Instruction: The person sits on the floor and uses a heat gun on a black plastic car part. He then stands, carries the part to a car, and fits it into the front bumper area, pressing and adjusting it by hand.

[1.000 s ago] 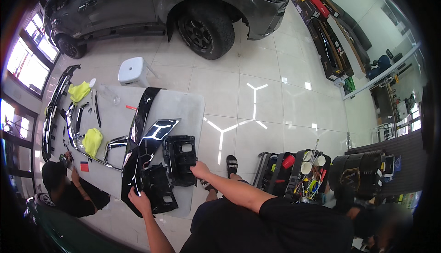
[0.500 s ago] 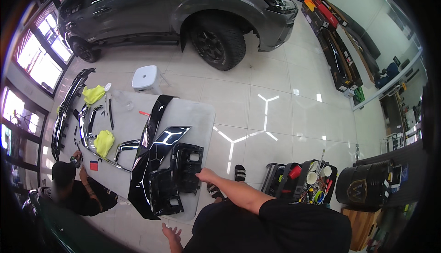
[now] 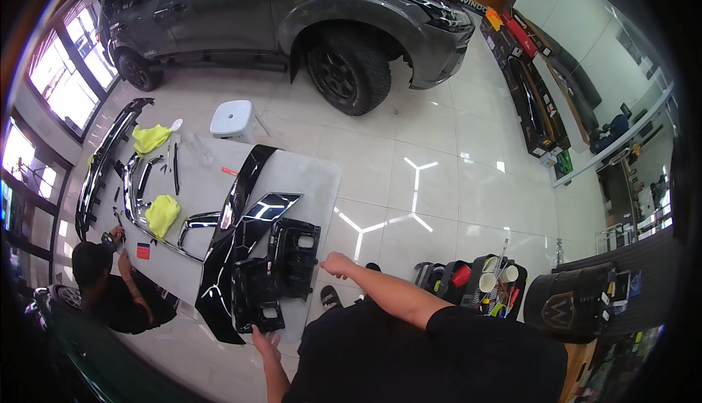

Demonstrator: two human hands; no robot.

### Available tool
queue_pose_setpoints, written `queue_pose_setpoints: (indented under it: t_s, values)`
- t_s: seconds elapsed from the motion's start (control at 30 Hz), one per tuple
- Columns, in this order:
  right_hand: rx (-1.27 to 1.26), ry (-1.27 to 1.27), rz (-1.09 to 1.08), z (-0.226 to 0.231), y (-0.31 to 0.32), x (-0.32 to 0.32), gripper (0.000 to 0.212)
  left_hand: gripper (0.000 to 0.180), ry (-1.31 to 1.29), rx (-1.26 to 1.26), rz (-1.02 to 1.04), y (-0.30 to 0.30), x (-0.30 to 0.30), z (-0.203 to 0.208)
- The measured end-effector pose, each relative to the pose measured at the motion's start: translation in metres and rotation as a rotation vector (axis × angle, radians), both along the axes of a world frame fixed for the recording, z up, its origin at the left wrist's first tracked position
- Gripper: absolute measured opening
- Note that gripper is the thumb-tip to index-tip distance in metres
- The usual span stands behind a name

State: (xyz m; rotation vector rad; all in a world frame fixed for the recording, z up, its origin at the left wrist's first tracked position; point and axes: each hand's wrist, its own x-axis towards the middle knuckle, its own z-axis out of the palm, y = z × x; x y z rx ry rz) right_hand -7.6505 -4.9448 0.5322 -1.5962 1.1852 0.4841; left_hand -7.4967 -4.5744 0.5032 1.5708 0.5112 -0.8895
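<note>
Two black moulded plastic housings (image 3: 296, 257), each with a square opening, lie on the grey-topped table in front of me. Long glossy black trim panels (image 3: 221, 275) rest beside and beyond them. My left hand (image 3: 265, 343) is at the near corner of the closer housing (image 3: 252, 293), fingers apart and tips at its edge; whether it presses there I cannot tell. Just off the right edge of the other housing, my right hand (image 3: 337, 265) is curled closed. Anything inside those fingers is hidden.
A co-worker (image 3: 110, 286) sits at the table's left side, handling a small tool. Yellow cloths (image 3: 162, 216), chrome trim (image 3: 131, 191) and a red card (image 3: 143, 251) lie on the table (image 3: 322, 183). A white stool (image 3: 232, 119), grey vehicle (image 3: 351, 23) and tool caddy (image 3: 468, 286) stand around.
My left hand has moved up and forward to the closer housing's corner. The right hand has shifted slightly right, off the other housing's edge, and curled. My view has shifted a little.
</note>
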Motion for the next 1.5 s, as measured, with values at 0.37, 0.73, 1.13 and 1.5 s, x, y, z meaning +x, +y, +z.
queue_pose_setpoints:
  t_s: [0.37,0.73,1.13,1.5]
  values:
    - [-0.044,0.118,-0.441,-0.054,-0.037,-0.179,0.045,0.084,0.011,0.130,0.055,0.008,0.006,-0.010]
    - [0.069,0.154,-0.814,-0.056,-0.057,-0.302,0.039,0.023,-0.487,0.731,-0.216,0.064,-0.031,-0.033]
    - [0.167,-0.049,-0.625,-0.055,-0.237,-0.327,0.052,0.024,0.343,0.664,-0.612,-0.055,-0.127,-0.001]
    - [-0.025,0.065,-0.652,-0.090,-0.388,-0.409,0.033,0.025,-0.199,0.221,-0.762,-0.362,-0.106,0.034]
